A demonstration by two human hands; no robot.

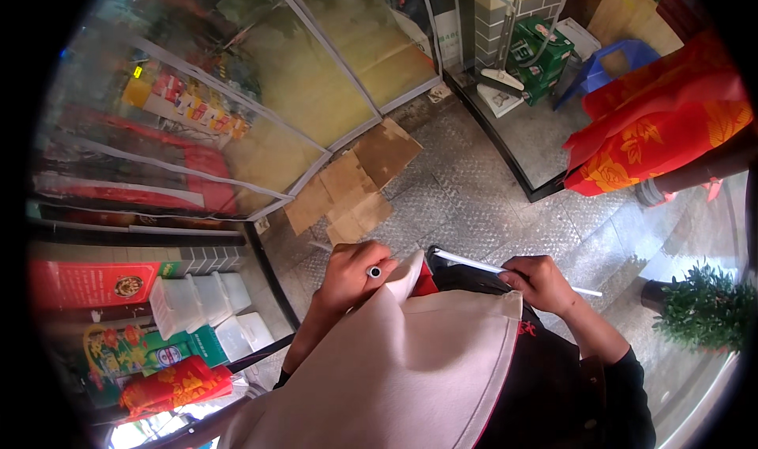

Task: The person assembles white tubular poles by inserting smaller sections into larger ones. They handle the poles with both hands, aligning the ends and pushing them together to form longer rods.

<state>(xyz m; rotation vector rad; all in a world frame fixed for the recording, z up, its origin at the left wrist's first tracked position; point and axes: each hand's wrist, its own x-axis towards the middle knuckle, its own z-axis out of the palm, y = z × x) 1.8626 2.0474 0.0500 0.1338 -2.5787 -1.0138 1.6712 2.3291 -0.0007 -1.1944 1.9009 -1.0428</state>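
Head view: left hand (349,272), at the pale cloth's (426,346) upper left, closed around one round-ended object (373,273); right hand (543,283) grips one white rod (470,262) beyond the cloth's upper-right corner.

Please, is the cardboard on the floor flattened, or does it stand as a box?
Flattened. The cardboard lies as flat, overlapping sheets on the tiled floor, with no raised box walls visible.

Black sleeves (632,402); black top (553,405); red marking (527,329)
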